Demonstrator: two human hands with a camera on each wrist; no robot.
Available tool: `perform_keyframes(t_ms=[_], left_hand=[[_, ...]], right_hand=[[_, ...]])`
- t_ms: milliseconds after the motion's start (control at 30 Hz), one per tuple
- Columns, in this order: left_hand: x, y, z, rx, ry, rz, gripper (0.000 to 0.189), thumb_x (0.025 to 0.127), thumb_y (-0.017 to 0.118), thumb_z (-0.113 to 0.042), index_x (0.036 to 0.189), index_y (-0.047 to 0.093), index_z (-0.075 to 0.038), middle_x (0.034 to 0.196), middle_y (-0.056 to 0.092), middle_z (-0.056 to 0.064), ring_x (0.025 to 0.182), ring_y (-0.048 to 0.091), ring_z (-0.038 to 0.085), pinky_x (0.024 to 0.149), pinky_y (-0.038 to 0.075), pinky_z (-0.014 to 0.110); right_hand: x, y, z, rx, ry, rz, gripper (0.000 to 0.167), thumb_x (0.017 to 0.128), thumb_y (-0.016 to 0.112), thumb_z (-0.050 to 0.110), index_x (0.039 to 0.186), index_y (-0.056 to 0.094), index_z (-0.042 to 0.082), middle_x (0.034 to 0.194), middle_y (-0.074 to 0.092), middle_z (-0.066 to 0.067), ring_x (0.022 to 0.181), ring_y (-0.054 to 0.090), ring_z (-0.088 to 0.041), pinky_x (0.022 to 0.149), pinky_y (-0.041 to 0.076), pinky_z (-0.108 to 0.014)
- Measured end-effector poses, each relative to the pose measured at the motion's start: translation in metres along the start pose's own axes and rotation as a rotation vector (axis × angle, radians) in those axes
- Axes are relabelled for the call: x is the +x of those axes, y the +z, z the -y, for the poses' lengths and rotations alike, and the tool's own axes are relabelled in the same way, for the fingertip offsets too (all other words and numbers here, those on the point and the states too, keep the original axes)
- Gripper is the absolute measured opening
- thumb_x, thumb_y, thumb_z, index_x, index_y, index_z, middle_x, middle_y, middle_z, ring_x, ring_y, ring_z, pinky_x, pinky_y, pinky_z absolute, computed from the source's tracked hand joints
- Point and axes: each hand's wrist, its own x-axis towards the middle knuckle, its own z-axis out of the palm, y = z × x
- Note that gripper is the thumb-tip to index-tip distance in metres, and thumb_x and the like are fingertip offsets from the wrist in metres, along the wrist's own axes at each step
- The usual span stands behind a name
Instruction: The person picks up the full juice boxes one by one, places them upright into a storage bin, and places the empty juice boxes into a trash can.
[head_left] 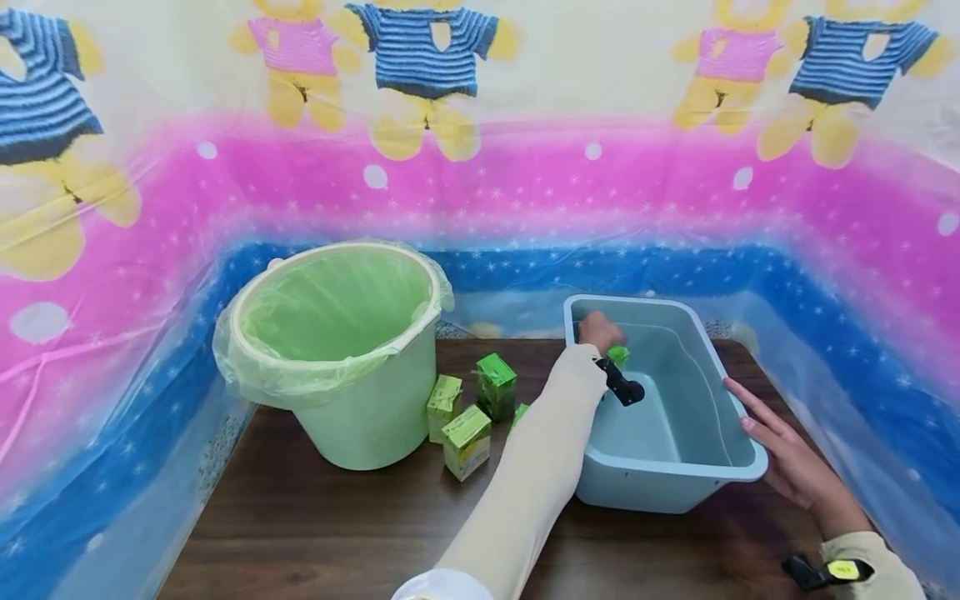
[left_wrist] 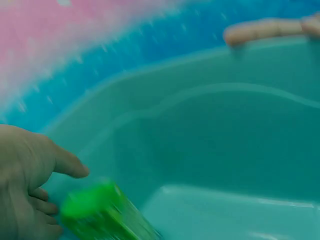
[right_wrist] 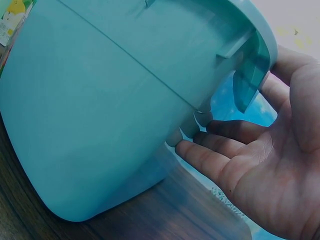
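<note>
Inside the far left corner of the grey-blue plastic tub (head_left: 652, 479) is my left hand (head_left: 602, 332). A small green box (left_wrist: 102, 212), blurred and tilted, lies just beside its fingers, and the thumb stands apart from it. In the head view only a bit of that green box (head_left: 618, 356) shows below the hand. My right hand (head_left: 791, 458) is at the tub's right side. Its outstretched fingers (right_wrist: 205, 157) touch the tub's outer wall (right_wrist: 100, 115), and other fingertips rest at the rim.
Left of the tub, several small cartons, among them a green carton (head_left: 497, 387) and a yellow-green carton (head_left: 467, 442), stand on the dark wooden table (head_left: 300, 533). A pale green bucket (head_left: 367, 425) with a clear plastic liner stands behind them. Patterned cloth (head_left: 525, 192) surrounds the table.
</note>
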Motion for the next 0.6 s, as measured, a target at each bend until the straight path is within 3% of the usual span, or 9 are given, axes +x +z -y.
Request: perform_keyframes(t_ms=[33,167,400,500,600], left_hand=[[-0.002,-0.004,-0.005,-0.028,0.005,-0.009,0.014,0.089,0.077,-0.008,0.089,0.064,-0.003,0.077,0.054,0.006,0.067,0.048,0.019,0.06,0.045,0.033],[-0.01,-0.019,-0.026,-0.108,0.044,-0.018,0.046,0.086,0.082,-0.016,0.125,0.062,-0.003,0.112,0.063,0.009,0.096,0.06,0.023,0.079,0.054,0.036],[-0.019,-0.039,-0.039,-0.215,0.103,0.015,0.058,0.089,0.08,-0.025,0.136,0.054,-0.004,0.131,0.059,0.01,0.116,0.059,0.026,0.09,0.054,0.041],[-0.028,-0.048,-0.038,-0.193,0.137,-0.014,0.07,0.088,0.081,-0.031,0.146,0.05,-0.008,0.144,0.055,0.006,0.127,0.056,0.025,0.097,0.053,0.041],[-0.042,-0.059,-0.032,-0.125,0.232,-0.047,0.073,0.09,0.078,-0.036,0.152,0.045,-0.012,0.149,0.052,0.003,0.133,0.052,0.023,0.102,0.051,0.04]], right_hand=[[0.0,0.0,0.001,-0.002,-0.004,0.0,0.059,0.112,0.021,0.008,0.164,-0.001,0.026,0.154,0.043,0.015,0.121,0.064,-0.018,0.083,0.06,-0.045],[0.0,-0.001,0.002,-0.004,-0.021,0.004,0.059,0.112,0.021,0.008,0.164,0.0,0.025,0.154,0.043,0.014,0.117,0.066,-0.019,0.082,0.061,-0.043],[0.001,-0.001,-0.001,0.047,-0.042,0.013,0.059,0.112,0.019,0.005,0.164,-0.002,0.022,0.152,0.046,0.01,0.111,0.069,-0.02,0.078,0.061,-0.044],[0.001,0.001,-0.002,0.034,-0.03,0.006,0.059,0.112,0.019,0.006,0.164,-0.002,0.024,0.151,0.047,0.011,0.111,0.069,-0.02,0.079,0.061,-0.044],[0.001,0.003,-0.001,0.021,-0.013,-0.006,0.059,0.112,0.021,0.008,0.164,0.001,0.027,0.15,0.048,0.013,0.111,0.069,-0.02,0.079,0.061,-0.044]])
